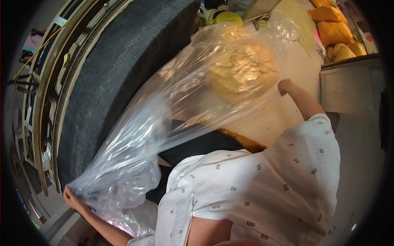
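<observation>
Holding the clear plastic bag (164,123) stretched out, my left hand (70,199) pinches its corner; my right hand (284,87) looks pressed against its yellow chips (242,71), grip unclear. Next, I judge, steady tension.

Our left hand (70,198) pinches one edge of a large clear plastic bag (172,123), stretched out over a dark grey foam slab (119,69). Our right hand (284,87) presses against the far end of the bag, where a round golden-yellow cushion (244,71) sits inside. Orange-yellow cushions (334,30) lie piled beyond
</observation>
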Demonstrator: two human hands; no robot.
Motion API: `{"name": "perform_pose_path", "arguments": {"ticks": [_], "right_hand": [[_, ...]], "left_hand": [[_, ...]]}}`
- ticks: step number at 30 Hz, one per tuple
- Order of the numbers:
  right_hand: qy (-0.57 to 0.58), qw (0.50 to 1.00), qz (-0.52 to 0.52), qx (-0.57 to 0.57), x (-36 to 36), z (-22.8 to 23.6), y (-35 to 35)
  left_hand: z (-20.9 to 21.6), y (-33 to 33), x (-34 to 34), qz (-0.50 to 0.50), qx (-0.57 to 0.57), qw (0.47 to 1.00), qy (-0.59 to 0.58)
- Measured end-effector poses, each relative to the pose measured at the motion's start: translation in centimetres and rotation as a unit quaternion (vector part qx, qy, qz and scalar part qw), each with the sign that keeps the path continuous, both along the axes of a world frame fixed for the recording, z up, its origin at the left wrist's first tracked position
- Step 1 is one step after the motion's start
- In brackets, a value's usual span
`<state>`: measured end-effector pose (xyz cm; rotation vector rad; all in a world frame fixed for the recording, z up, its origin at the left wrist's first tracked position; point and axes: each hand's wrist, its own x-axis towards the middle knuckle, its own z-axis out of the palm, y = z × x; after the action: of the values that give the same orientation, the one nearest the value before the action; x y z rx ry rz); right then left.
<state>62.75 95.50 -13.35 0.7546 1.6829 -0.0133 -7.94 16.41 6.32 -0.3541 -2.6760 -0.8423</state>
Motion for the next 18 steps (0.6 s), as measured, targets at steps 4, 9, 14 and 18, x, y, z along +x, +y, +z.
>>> {"name": "perform_pose_path", "arguments": {"ticks": [4, 9, 14, 18], "right_hand": [[0.436, 0.808, 0.099, 0.384, -7.9, 8.0, 9.5], [0.908, 0.279, -0.308, -0.046, -29.6, 26.9, 17.6], [0.943, 0.33, -0.004, -0.039, -43.2, 30.5, -1.7], [0.732, 0.672, 0.076, 0.09, -46.4, 19.4, 0.7]], "left_hand": [[-0.1, -15.1, -4.8, 0.135, -0.017, 0.986, -0.096], [-4.4, -14.2, -6.5, 0.179, 0.1, 0.972, -0.115], [-2.4, -20.1, -3.5, 0.201, 0.111, 0.96, -0.162], [-5.2, -17.7, -3.9, 0.147, 0.136, 0.96, -0.198]]}}
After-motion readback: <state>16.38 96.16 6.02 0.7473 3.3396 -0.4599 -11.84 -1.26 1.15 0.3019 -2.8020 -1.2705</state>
